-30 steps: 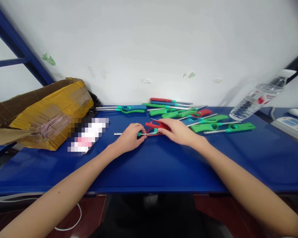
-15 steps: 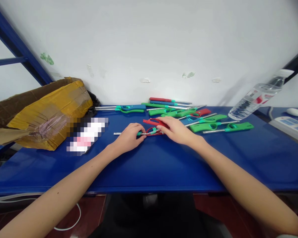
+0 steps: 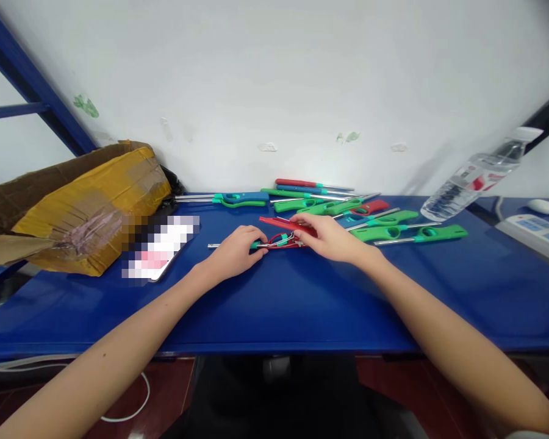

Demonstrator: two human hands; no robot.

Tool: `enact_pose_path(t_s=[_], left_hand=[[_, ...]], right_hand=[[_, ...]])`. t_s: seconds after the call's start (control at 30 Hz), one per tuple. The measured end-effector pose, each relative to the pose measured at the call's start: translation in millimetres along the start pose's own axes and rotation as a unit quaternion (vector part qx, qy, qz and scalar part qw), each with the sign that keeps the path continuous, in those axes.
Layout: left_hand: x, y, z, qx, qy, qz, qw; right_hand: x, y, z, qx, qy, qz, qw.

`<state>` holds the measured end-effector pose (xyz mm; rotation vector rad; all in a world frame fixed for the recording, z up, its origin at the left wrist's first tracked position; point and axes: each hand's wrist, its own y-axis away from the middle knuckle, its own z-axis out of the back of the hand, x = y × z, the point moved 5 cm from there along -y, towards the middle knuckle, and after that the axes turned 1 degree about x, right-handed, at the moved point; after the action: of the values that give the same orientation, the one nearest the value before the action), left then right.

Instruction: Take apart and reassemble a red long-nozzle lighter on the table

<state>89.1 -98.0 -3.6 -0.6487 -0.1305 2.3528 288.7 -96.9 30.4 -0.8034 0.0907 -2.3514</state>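
My left hand pinches the neck of an opened stick lighter low over the table. Its silver tube sticks out to the left of the fingers. Inside the red lower half of its handle, teal and metal inner parts are exposed. My right hand holds the red handle cover, tilted just above and behind that half. Its fingertips are close to the inner parts, and the palm hides the handle's right end. Behind my hands lie several stick lighters, including a green lighter and a blue-and-green lighter.
On the left, a taped cardboard box stands beside a phone with a blurred screen. A water bottle and a white power strip are at the right. The blue table meets a white wall.
My right hand has tilted the red cover so that its edge shows more, and more of the inner parts are visible below. My left hand has hardly moved.
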Motion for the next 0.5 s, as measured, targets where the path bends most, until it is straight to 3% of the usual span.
enact_pose_path(t_s=[0.23, 0.5], left_hand=[[3, -1, 1.2, 0.006, -0.012, -0.004, 1.000], [0, -1, 8.9, 0.034, -0.018, -0.010, 0.999]], right_hand=[[-16, -3, 1, -0.011, -0.092, -0.027, 0.995], [-14, -3, 4, -0.038, -0.049, -0.010, 0.998]])
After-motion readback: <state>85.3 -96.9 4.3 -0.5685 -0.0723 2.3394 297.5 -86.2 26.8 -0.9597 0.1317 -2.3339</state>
